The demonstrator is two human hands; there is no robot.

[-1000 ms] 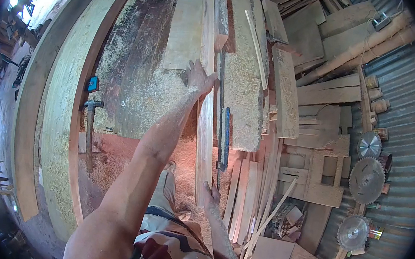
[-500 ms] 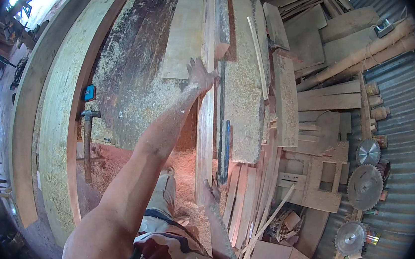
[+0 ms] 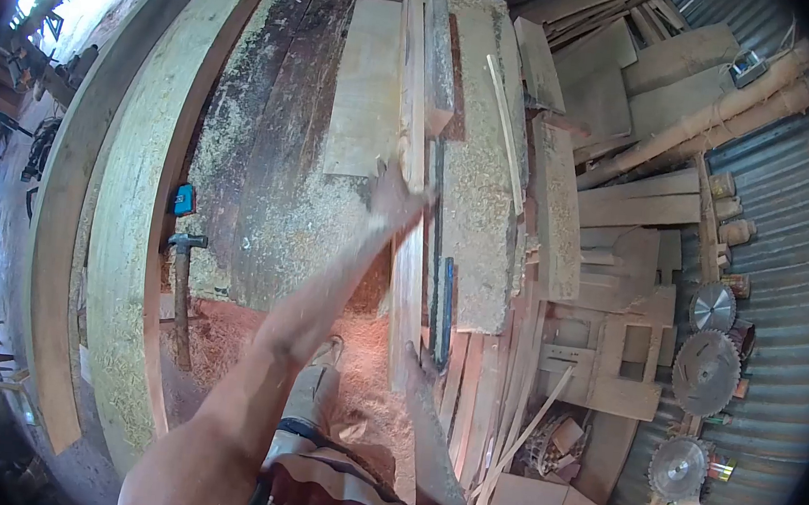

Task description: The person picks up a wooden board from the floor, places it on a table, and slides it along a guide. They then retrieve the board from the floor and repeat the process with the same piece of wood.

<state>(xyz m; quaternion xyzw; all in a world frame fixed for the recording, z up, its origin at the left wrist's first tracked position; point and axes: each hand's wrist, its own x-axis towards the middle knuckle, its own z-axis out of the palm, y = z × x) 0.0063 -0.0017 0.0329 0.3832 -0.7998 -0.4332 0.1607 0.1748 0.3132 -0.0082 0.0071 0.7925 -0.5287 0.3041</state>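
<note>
A long, pale wooden strip [image 3: 408, 272] runs away from me over the sawdust-covered bench, beside a dark metal rail [image 3: 437, 173]. My left hand [image 3: 395, 198] rests on it midway, with fingers spread and the thumb reaching across toward the rail; motion blurs it slightly. Close to my body, my right hand [image 3: 423, 363] is closed around the strip's near part, its fingers partly hidden. A thin rectangular board [image 3: 362, 88] lies flat just beyond my left hand. Against the strip's far portion sits a squared wooden block [image 3: 438, 71].
A hammer [image 3: 182, 294] and a small blue tool [image 3: 184, 199] lie left, beside thick planks [image 3: 135, 217]. A thin stick [image 3: 504, 131] lies on the right side of the bench [image 3: 467, 259]. Circular saw blades [image 3: 707, 371] hang along the corrugated wall.
My left hand has drawn back along the strip toward me. My right hand has shifted slightly forward. The whole view has tilted a little, lowering the bench in the picture.
</note>
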